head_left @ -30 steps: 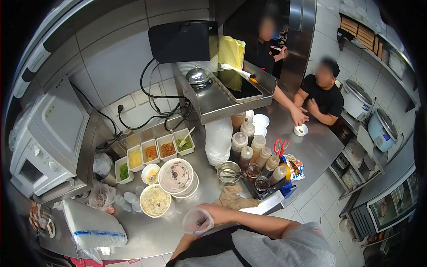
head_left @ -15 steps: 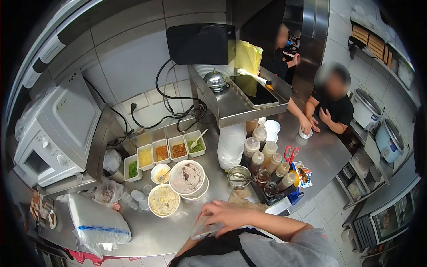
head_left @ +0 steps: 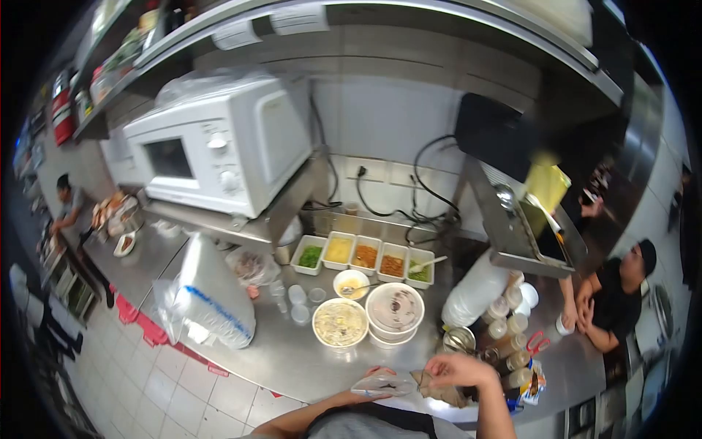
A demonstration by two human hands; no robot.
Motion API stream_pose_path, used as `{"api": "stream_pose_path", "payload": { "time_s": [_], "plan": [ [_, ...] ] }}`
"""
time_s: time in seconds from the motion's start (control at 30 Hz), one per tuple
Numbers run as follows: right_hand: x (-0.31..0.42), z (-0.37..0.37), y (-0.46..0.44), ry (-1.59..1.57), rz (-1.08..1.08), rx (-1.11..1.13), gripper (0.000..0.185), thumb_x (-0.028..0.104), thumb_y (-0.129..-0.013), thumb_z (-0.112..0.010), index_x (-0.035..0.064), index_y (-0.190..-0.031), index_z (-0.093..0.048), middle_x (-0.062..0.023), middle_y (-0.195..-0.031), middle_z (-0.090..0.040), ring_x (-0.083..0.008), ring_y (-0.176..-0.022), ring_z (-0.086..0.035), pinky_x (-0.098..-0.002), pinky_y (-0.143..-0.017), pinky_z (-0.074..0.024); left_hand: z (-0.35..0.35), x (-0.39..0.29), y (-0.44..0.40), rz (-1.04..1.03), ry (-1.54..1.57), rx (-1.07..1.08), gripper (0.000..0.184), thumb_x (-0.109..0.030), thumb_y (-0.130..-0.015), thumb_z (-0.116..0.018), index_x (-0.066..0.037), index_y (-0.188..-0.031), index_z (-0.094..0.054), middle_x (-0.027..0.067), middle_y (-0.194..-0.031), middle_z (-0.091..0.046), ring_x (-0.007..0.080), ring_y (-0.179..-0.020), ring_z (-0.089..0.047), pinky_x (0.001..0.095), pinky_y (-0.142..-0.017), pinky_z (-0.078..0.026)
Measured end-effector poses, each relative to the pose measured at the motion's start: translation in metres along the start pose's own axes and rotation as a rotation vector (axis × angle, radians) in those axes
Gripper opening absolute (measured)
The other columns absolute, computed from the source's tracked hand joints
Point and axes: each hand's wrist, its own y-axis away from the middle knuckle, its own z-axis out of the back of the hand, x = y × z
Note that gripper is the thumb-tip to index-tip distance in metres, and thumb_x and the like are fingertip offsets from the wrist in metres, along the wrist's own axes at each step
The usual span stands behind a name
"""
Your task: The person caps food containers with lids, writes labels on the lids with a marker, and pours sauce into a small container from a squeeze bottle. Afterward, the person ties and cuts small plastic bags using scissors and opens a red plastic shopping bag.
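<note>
At the counter's front edge, my left hand (head_left: 363, 396) is closed on a clear, thin-walled plastic container (head_left: 383, 384); the blur hides its exact form and anything inside. Just to its right is my right hand (head_left: 462, 371), its fingers loosely bent and apart, with nothing visible in them. Below those fingers lies a crumpled brown cloth (head_left: 444, 394); whether they touch it I cannot tell. Beyond my hands stand a round tub of pale, chunky food (head_left: 340, 323) and a stack of tubs with a stained lid (head_left: 395, 311).
White trays of chopped toppings (head_left: 365, 254) line the back, with a small bowl (head_left: 351, 284) before them. Sauce bottles (head_left: 498, 328) and red scissors (head_left: 538, 342) stand right. A wrapped white bundle (head_left: 212, 300) and microwave (head_left: 219, 146) are left. A co-worker (head_left: 621, 296) leans at the far right.
My view has swung left, bringing in the microwave and floor. My right hand has left the plastic container and moved right, over the brown cloth. My left hand, hidden before, now shows holding the container.
</note>
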Motion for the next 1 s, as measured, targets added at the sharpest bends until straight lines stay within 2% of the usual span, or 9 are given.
{"api": "stream_pose_path", "payload": {
  "time_s": [0.03,0.1,0.17,0.27,0.33,0.37,0.57,0.73,1.0],
  "plan": [
    [-0.021,-0.016,-0.009,0.091,-0.155,0.092,0.056,0.033,-0.066,-0.079,0.002,-0.107,-0.056,-0.0109,-0.09,-0.06,-0.0251,-0.085,-0.057,-0.0352,-0.073,-0.0442,-0.004,0.02,0.0,-0.03,0.026,0.019,0.05,-0.024,-0.074,-0.074,-0.014,-0.116,-0.049,0.0018,-0.113,-0.053,0.0137,-0.113,-0.046,0.0317,-0.105,-0.021],
    [-0.087,-0.072,-0.041,0.322,0.192,-0.061,0.08,0.047,-0.061,-0.079,0.0048,-0.122,-0.047,-0.0131,-0.102,-0.058,-0.0284,-0.102,-0.052,-0.0393,-0.084,-0.0402,-0.015,0.057,0.003,-0.154,-0.095,-0.057,0.049,-0.023,-0.077,-0.07,-0.014,-0.119,-0.048,0.0018,-0.112,-0.055,0.0137,-0.109,-0.049,0.0316,-0.106,-0.019],
    [-0.027,-0.094,-0.057,0.208,0.28,-0.212,0.068,0.043,-0.066,-0.075,0.0041,-0.117,-0.053,-0.0134,-0.115,-0.052,-0.0252,-0.115,-0.045,-0.0359,-0.087,-0.038,-0.022,0.064,0.004,-0.089,-0.06,-0.135,0.045,-0.024,-0.078,-0.069,-0.013,-0.118,-0.051,0.0025,-0.109,-0.057,0.0135,-0.108,-0.05,0.0332,-0.105,-0.019],
    [-0.046,-0.125,-0.093,0.223,0.554,-0.293,0.049,0.041,-0.081,-0.063,0.0023,-0.109,-0.057,-0.0127,-0.101,-0.058,-0.0243,-0.097,-0.055,-0.0334,-0.081,-0.0399,-0.013,0.028,0.002,0.348,0.138,0.003,0.038,-0.026,-0.081,-0.065,-0.01,-0.114,-0.056,0.0043,-0.103,-0.061,0.0151,-0.104,-0.053,0.0354,-0.103,-0.024],
    [-0.032,-0.12,-0.084,-0.252,0.174,-0.19,0.033,0.038,-0.089,-0.051,0.0053,-0.092,-0.055,-0.0098,-0.079,-0.055,-0.0221,-0.072,-0.052,-0.0329,-0.067,-0.0395,-0.016,0.034,0.004,0.474,0.139,-0.022,0.029,-0.03,-0.087,-0.057,-0.006,-0.101,-0.063,0.0091,-0.095,-0.063,0.0195,-0.094,-0.057,0.0384,-0.09,-0.039],
    [-0.021,-0.116,-0.081,-0.482,-0.023,-0.134,0.032,0.036,-0.093,-0.045,0.0068,-0.083,-0.054,-0.0083,-0.068,-0.053,-0.0209,-0.06,-0.05,-0.0326,-0.061,-0.0392,-0.016,0.03,0.003,0.376,0.108,0.0,0.029,-0.031,-0.088,-0.056,-0.006,-0.099,-0.063,0.0095,-0.094,-0.063,0.0207,-0.091,-0.057,0.0381,-0.086,-0.041],
    [0.023,-0.083,-0.076,-1.342,0.231,-0.364,0.044,0.041,-0.095,-0.037,0.0134,-0.062,-0.033,0.0029,-0.049,-0.023,-0.0107,-0.041,-0.023,-0.0272,-0.043,-0.0238,-0.003,-0.049,-0.028,-0.023,-0.025,-0.071,0.032,-0.034,-0.09,-0.052,-0.004,-0.086,-0.062,0.0122,-0.089,-0.059,0.0236,-0.089,-0.054,0.0354,-0.083,-0.041],
    [0.054,-0.039,-0.058,-1.582,0.451,-0.369,0.047,0.046,-0.096,-0.032,0.014,-0.062,-0.032,0.003,-0.049,-0.023,-0.01,-0.039,-0.019,-0.0277,-0.042,-0.0233,0.015,-0.139,-0.043,-0.106,0.08,-0.052,0.024,-0.024,-0.092,-0.051,-0.004,-0.082,-0.059,0.0087,-0.102,-0.045,0.0197,-0.099,-0.046,0.0302,-0.085,-0.038],
    [0.066,-0.024,-0.062,-1.588,0.404,-0.564,0.05,0.046,-0.096,-0.031,0.0132,-0.058,-0.032,0.0007,-0.05,-0.029,-0.0125,-0.042,-0.026,-0.0257,-0.04,-0.024,0.013,-0.182,-0.051,-0.429,-0.288,-0.257,0.025,-0.026,-0.09,-0.051,-0.003,-0.082,-0.059,0.0126,-0.112,-0.042,0.0273,-0.112,-0.038,0.0441,-0.1,-0.02]
  ]
}}
